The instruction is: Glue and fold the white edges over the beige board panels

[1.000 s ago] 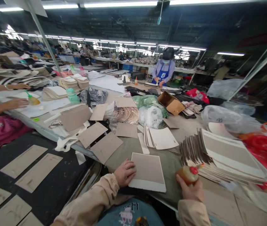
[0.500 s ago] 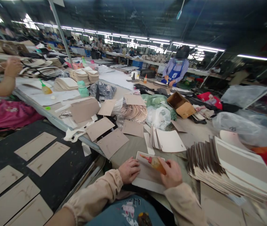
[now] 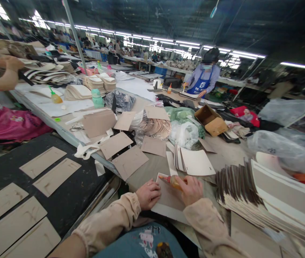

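A taupe panel with a pale border lies on the table in front of my body. My left hand rests on its left edge, fingers spread fairly flat. In my right hand is a squeeze bottle of amber liquid, tipped on its side above the panel. Its red nozzle points left, near the panel's upper left corner; whether the tip touches the surface I cannot tell. Just beyond the panel stand several white curved pieces.
At the right is a big stack of bordered panels. Several taupe panels lie on a black surface at the left. An open cardboard box sits further back. A person in a blue apron works across; another person's arms show at the left.
My right hand has shifted slightly left and up with the bottle, whose nozzle is nearer the panel's upper left corner. My left hand stays on the panel. The view has shifted slightly.
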Available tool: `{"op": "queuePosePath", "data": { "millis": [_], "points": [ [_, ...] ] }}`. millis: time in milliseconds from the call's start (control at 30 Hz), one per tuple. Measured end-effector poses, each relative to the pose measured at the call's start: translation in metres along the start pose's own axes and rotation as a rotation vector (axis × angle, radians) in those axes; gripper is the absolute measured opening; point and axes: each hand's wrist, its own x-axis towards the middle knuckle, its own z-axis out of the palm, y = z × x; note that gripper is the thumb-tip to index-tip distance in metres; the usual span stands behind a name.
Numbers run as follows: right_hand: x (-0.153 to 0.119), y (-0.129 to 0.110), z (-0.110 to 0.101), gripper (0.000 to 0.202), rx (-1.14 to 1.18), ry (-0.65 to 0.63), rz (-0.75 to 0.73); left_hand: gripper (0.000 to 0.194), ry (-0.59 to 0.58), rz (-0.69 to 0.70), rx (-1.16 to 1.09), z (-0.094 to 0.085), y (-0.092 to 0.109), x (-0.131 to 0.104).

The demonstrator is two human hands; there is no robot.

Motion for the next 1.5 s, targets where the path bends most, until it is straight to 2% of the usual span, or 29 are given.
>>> {"op": "queuePosePath", "data": {
  "millis": [167,333,500,700,900,1233,1400,1500],
  "points": [
    [0.005,-0.002,-0.006,0.033,-0.022,-0.011,-0.057,0.024,0.01,0.001,0.0,0.0,0.001,0.0],
    [0.002,0.005,-0.012,0.03,-0.07,-0.015,-0.04,0.021,0.029,-0.009,0.002,-0.002,0.003,0.001],
    [-0.013,0.025,-0.016,0.03,-0.14,-0.009,0.003,0.019,0.029,-0.01,0.0,-0.002,0.003,0.001],
    [-0.042,0.056,-0.021,0.042,-0.165,-0.041,0.062,0.018,0.022,-0.007,0.0,-0.001,0.002,0.001],
    [-0.068,0.082,-0.026,0.038,-0.176,0.035,0.128,0.017,0.02,-0.013,-0.011,0.0,0.003,0.001],
    [-0.078,0.083,-0.024,0.033,-0.232,0.013,0.262,0.017,0.011,-0.026,-0.02,0.0,0.002,0.001],
    [-0.092,0.094,-0.021,0.041,-0.185,0.012,0.334,0.018,0.004,-0.031,-0.025,-0.001,0.005,0.001],
    [-0.101,0.099,-0.018,0.036,0.006,0.12,0.427,0.019,0.005,-0.049,-0.037,-0.001,0.005,0.001]
  ]
}}
